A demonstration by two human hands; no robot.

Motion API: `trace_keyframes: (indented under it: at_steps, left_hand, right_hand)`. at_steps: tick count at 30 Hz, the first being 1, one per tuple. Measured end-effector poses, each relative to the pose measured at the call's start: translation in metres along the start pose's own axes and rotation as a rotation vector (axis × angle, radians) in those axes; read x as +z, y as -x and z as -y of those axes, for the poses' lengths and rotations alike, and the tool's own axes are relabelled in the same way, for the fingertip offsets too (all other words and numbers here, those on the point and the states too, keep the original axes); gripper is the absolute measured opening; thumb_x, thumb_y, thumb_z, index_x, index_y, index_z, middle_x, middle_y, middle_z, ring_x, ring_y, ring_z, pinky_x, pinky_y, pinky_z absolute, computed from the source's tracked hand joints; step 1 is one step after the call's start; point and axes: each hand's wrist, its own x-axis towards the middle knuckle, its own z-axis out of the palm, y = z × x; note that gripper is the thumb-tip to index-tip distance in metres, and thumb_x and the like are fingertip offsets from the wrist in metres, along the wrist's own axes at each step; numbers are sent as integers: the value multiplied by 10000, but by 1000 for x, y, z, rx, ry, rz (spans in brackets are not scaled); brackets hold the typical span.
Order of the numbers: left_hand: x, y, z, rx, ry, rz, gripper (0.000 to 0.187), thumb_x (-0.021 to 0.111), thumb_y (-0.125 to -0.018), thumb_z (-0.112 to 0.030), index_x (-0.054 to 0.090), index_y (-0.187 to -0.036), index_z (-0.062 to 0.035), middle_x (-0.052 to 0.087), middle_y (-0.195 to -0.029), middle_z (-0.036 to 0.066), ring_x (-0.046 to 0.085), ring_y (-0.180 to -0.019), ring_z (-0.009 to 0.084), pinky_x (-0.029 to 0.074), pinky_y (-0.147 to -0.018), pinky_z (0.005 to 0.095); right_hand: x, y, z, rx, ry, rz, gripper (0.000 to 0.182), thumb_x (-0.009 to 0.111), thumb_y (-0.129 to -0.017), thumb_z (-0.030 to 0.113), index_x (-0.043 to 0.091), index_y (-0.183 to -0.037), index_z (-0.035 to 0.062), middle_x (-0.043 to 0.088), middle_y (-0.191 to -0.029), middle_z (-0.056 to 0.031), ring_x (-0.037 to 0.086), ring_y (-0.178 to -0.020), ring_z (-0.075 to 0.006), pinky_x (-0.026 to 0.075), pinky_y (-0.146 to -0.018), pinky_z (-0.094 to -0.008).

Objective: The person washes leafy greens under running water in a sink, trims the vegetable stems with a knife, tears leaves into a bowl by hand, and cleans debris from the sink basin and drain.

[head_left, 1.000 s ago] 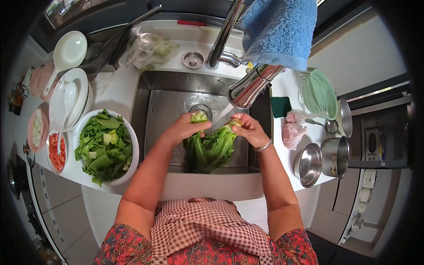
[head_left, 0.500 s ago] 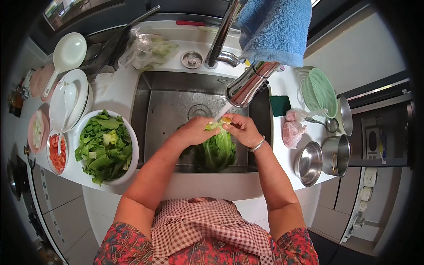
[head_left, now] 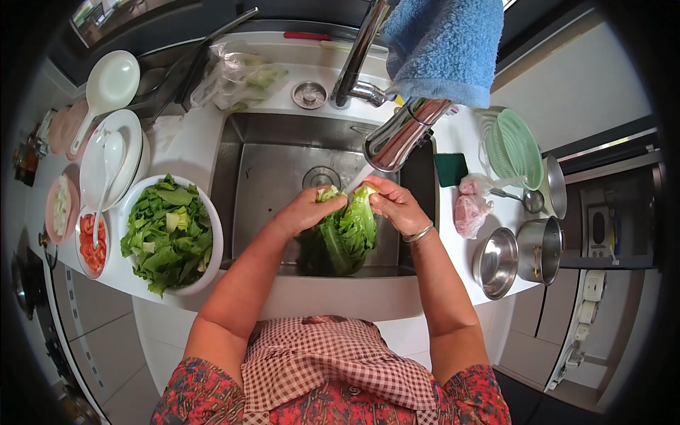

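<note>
Green leafy lettuce (head_left: 346,239) hangs in the steel sink (head_left: 273,170), its pale stem ends up and its leaves down. My left hand (head_left: 312,209) is closed on the stem end at the left. On the other side my right hand (head_left: 399,206), with a bangle at the wrist, pinches the right-hand stem end. Water from the chrome faucet (head_left: 397,142) runs down between the two hands onto the lettuce. The drain (head_left: 321,177) shows just behind the leaves.
Left of the sink stands a white bowl (head_left: 217,244) of cut greens, beside a dish of chopped tomato (head_left: 92,243) and stacked plates (head_left: 134,166). At right are a green basket (head_left: 511,150), a steel bowl (head_left: 496,262) and a pot (head_left: 537,244). A blue towel (head_left: 443,53) drapes over the faucet.
My hands have moved apart, and the lettuce's stem ends have spread with them, opening a gap under the water. My right hand has shifted slightly right.
</note>
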Motion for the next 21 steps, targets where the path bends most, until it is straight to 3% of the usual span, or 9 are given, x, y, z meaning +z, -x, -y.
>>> trace_keyframes:
  at_steps: [3,5,6,10,12,13,15,19,21]
  left_hand:
    - [6,2,-12,-46,-33,23,339,689,-891,-281,626,-1083,-8,643,-964,-2,568,-884,74,476,-792,255]
    - [9,-3,-3,76,-322,-75,395,730,-857,-290,615,-1077,18,642,-950,8,571,-863,89,475,-782,260]
    - [8,-5,-7,37,-292,-18,473,776,-787,-298,614,-1094,25,671,-937,82,600,-848,144,487,-782,313]
    - [9,-4,-12,-29,-427,13,451,764,-784,-313,628,-1075,3,680,-940,133,642,-849,200,495,-779,338]
    - [13,-5,-2,120,-628,-293,450,753,-770,-352,633,-1025,-1,676,-908,180,661,-863,309,502,-767,379]
    - [16,-4,0,119,-629,-290,450,753,-770,-352,633,-1025,-1,676,-908,180,661,-863,309,502,-767,379]
    - [28,-5,-4,185,-775,-553,396,773,-762,-307,633,-990,-15,659,-809,182,653,-757,324,500,-685,388]
    - [36,-1,-11,136,-772,-349,383,755,-775,-304,638,-1016,-30,660,-823,198,650,-781,370,505,-682,400]
    - [35,-8,2,226,-745,-338,353,745,-780,-302,641,-1002,-47,662,-821,186,657,-766,348,505,-684,397]
  right_hand:
    - [0,-2,-1,8,53,-68,400,557,-969,106,480,-1358,54,590,-1160,20,522,-1030,-57,412,-922,-229]
    - [1,-4,-5,-7,93,-69,386,550,-970,96,487,-1349,56,588,-1150,21,515,-1035,-56,406,-928,-226]
    - [3,-6,-6,-22,133,-70,373,544,-971,85,494,-1340,59,587,-1139,22,509,-1039,-55,400,-933,-222]
    - [0,-10,-13,-6,159,-35,341,556,-961,66,517,-1300,62,586,-1104,32,516,-992,-50,420,-888,-217]
    - [-3,-13,-20,-77,276,-140,292,618,-926,74,549,-1209,52,612,-1025,28,534,-904,-50,447,-805,-216]
    - [-5,-15,-24,-77,274,-142,292,618,-926,74,549,-1209,52,612,-1025,28,534,-904,-50,447,-805,-216]
    - [-5,-21,-27,-171,469,-258,297,693,-872,94,556,-1131,41,644,-930,15,556,-811,-61,469,-724,-230]
    - [5,-26,-23,-212,551,-263,303,739,-825,122,573,-1063,37,665,-843,-21,591,-737,-94,488,-686,-253]
    - [10,-25,-17,-113,817,-280,284,754,-802,137,606,-1025,40,674,-824,-52,620,-700,-137,502,-667,-274]
